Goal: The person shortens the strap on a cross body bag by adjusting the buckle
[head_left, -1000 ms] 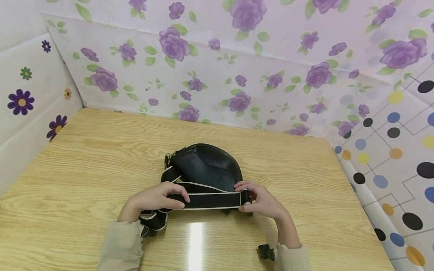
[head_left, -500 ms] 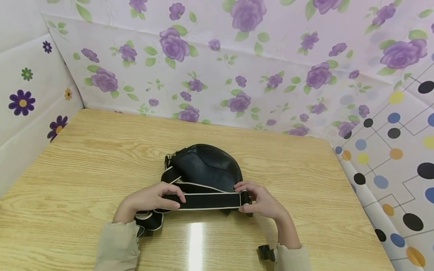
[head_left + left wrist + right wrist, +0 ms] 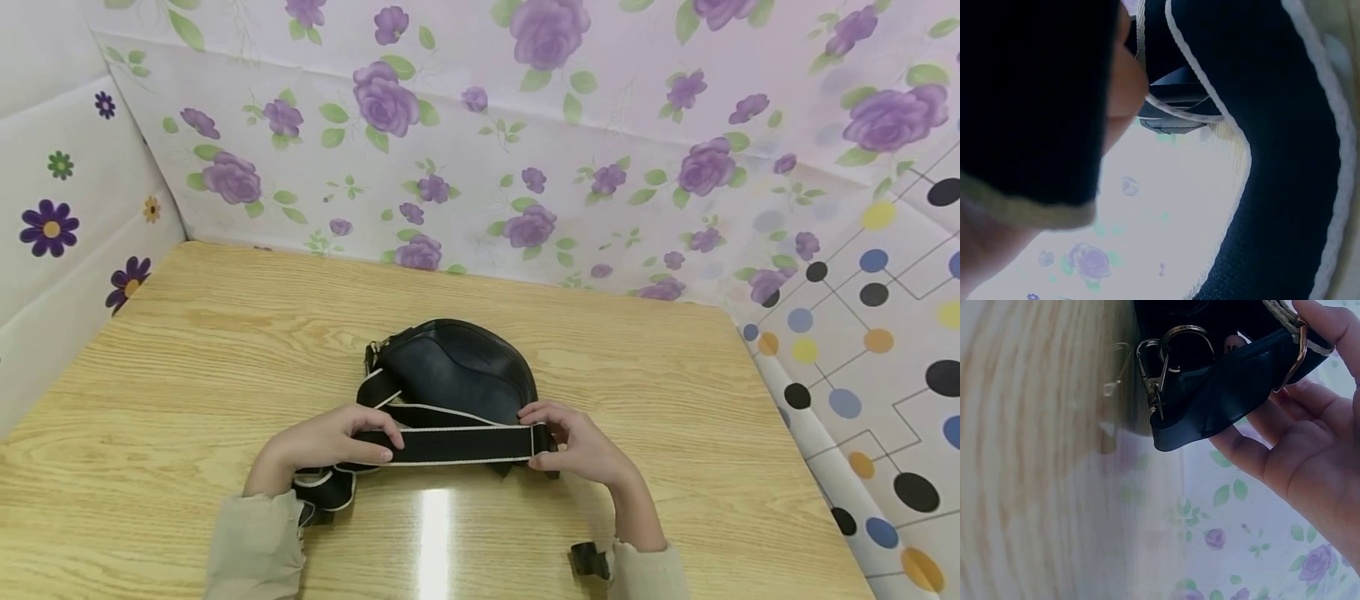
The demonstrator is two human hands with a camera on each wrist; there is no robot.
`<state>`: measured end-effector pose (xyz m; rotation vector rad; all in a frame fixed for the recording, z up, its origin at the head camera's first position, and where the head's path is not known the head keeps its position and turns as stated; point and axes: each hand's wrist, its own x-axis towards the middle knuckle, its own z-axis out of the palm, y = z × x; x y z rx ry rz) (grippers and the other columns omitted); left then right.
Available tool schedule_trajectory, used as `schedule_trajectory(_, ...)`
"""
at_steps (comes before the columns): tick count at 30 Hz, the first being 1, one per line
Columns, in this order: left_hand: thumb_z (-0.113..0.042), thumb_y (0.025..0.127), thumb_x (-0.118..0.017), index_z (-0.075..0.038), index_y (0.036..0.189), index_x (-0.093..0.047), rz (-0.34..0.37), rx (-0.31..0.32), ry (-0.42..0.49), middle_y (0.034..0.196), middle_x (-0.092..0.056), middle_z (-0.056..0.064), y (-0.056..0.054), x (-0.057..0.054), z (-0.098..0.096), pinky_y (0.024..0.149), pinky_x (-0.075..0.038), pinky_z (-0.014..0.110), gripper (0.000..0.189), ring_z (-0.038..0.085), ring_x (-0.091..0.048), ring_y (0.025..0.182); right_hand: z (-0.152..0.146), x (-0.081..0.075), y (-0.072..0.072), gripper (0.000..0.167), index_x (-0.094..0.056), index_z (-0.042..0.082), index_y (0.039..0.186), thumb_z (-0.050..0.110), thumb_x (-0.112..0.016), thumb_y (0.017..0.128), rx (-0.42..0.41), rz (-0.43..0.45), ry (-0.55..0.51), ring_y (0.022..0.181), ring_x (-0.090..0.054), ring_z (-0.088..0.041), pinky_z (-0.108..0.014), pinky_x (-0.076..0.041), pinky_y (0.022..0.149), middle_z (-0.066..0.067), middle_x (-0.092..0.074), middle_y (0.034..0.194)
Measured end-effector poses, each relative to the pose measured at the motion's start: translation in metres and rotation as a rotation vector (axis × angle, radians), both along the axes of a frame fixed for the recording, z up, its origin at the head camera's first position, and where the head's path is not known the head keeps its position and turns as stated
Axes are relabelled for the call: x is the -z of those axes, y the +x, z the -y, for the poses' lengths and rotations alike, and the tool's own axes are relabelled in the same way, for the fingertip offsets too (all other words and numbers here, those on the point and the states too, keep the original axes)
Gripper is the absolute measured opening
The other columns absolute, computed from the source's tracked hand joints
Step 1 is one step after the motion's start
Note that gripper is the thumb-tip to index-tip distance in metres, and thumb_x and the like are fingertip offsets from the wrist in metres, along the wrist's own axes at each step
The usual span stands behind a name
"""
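A black half-moon shoulder bag (image 3: 457, 375) lies on the table, its wide black strap (image 3: 461, 446) with pale edging stretched across its near side. My left hand (image 3: 330, 442) pinches this strap between thumb and fingers. At the strap's right end, my right hand (image 3: 577, 448) holds the folded part by a metal buckle (image 3: 1299, 356), thumb on one side and fingers on the other. Below that, the right wrist view shows a metal snap hook (image 3: 1152, 372) clipped through a ring (image 3: 1188, 330). Another stretch of strap (image 3: 1272, 137) curves beside my left hand in the left wrist view.
The wood-grain table (image 3: 262, 333) meets a wall covering (image 3: 465, 167) with purple flowers at its far edge. A small black object (image 3: 588, 560) sits by my right sleeve. Loose strap loops (image 3: 330, 490) bunch under my left wrist.
My left hand has slid a little left along the strap, and the loose loops under it have shifted left too. My right hand and the bag stay in place.
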<state>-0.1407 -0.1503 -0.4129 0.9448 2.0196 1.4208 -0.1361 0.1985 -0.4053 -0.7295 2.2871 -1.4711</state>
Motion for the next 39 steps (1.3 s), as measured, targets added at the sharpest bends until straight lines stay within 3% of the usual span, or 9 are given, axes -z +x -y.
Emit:
schedule_trajectory(9, -0.022, 0.086, -0.06, -0.01, 0.097, -0.064, -0.055, -0.035, -0.129, 0.102, -0.061, 0.002, 0.001, -0.007, -0.008, 0.079, -0.043, 0.029, 0.017, 0.017, -0.053, 0.097, -0.004, 0.007, -0.002, 0.038, -0.057, 0.0, 0.109, 0.003, -0.071, 0.073, -0.012, -0.011, -0.034, 0.109, -0.046, -0.025, -0.027, -0.04, 0.086, -0.013, -0.051, 0.118)
schedule_trajectory(18, -0.029, 0.086, -0.06, -0.011, 0.103, -0.064, -0.107, -0.078, -0.193, 0.108, -0.058, 0.004, 0.006, -0.014, -0.019, 0.082, -0.041, 0.035, 0.026, 0.022, -0.051, 0.101, -0.002, 0.003, 0.001, 0.04, -0.054, -0.005, 0.113, 0.003, -0.067, 0.076, -0.016, 0.009, -0.034, 0.082, -0.055, -0.018, -0.031, -0.046, 0.07, -0.014, -0.056, 0.103)
schedule_trajectory(27, -0.024, 0.088, -0.058, 0.0, 0.108, -0.058, -0.133, -0.085, -0.202, 0.106, -0.059, 0.008, 0.0, -0.011, -0.046, 0.083, -0.043, 0.037, 0.031, 0.027, -0.053, 0.101, 0.003, -0.005, 0.005, 0.04, -0.057, 0.004, 0.113, 0.009, -0.07, 0.075, 0.028, -0.077, 0.02, 0.101, -0.049, -0.018, -0.03, -0.04, 0.083, -0.009, -0.055, 0.114)
schedule_trajectory(32, -0.024, 0.088, -0.058, 0.0, 0.111, -0.055, -0.152, -0.106, -0.211, 0.109, -0.057, 0.01, 0.001, -0.013, -0.059, 0.086, -0.042, 0.039, 0.034, 0.027, -0.051, 0.103, 0.006, -0.009, 0.007, 0.042, -0.058, 0.005, 0.113, 0.006, -0.071, 0.073, 0.035, -0.077, 0.009, 0.101, -0.049, -0.017, -0.03, -0.04, 0.083, -0.005, -0.057, 0.112)
schedule_trajectory(39, -0.026, 0.088, -0.058, -0.001, 0.111, -0.055, -0.163, -0.136, -0.214, 0.111, -0.055, 0.009, 0.001, -0.012, -0.064, 0.085, -0.041, 0.039, 0.034, 0.025, -0.051, 0.102, 0.016, -0.029, 0.016, 0.042, -0.056, -0.004, 0.112, -0.004, -0.068, 0.072, 0.017, -0.102, 0.016, 0.1, -0.048, -0.017, -0.031, -0.04, 0.081, -0.014, -0.056, 0.112)
